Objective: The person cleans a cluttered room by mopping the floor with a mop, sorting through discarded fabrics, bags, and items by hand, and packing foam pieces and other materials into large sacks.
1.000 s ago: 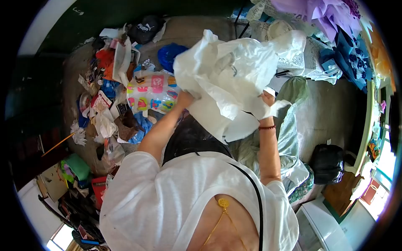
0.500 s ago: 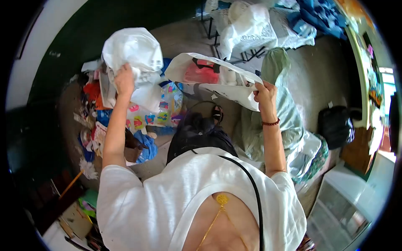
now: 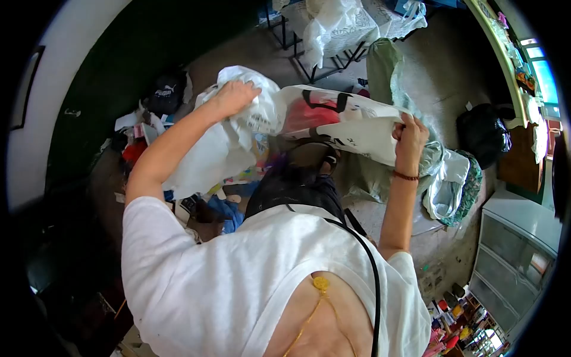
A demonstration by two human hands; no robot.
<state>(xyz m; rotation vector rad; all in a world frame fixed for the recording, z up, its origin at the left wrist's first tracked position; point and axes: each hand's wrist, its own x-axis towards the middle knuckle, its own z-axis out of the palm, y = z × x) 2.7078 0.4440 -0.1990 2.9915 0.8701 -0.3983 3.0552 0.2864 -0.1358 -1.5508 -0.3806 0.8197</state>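
My left hand (image 3: 238,97) is closed on a crumpled white plastic bag (image 3: 217,156), which hangs down beneath my forearm. The bag's bunched top touches the left end of a wide white bag (image 3: 369,138) with black handles. Something red (image 3: 312,114) shows inside that second bag. At its right end, my right hand (image 3: 410,134) grips the rim with curled fingers. What else lies inside the white bag is hidden.
Green sacking (image 3: 385,65) lies behind and below the white bag. A black bag (image 3: 483,135) sits on the floor at right. Black PUMA bag (image 3: 168,93) and mixed items are at left. Covered tables (image 3: 342,30) stand at the back; a drawer unit (image 3: 511,256) is at lower right.
My left hand has moved right with the white plastic bag, up to the wide bag. My right hand has shifted right, still holding the rim. The view has turned slightly.
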